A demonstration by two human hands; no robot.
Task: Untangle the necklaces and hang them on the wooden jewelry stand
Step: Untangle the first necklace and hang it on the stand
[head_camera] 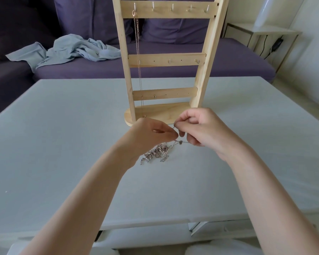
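Dangling from both hands' grip, silver necklaces [159,153] knot in a charm-studded clump.

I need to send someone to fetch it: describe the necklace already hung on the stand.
Find the wooden stand on the grey table. On its top bar, the leftmost hook carries a thin rose-gold chain dropping to the base. It alone hangs; the silver ones lie tangled by the hands.

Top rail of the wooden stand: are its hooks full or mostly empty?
Mostly empty: one rose-gold necklace hangs from the leftmost hook; four are bare.
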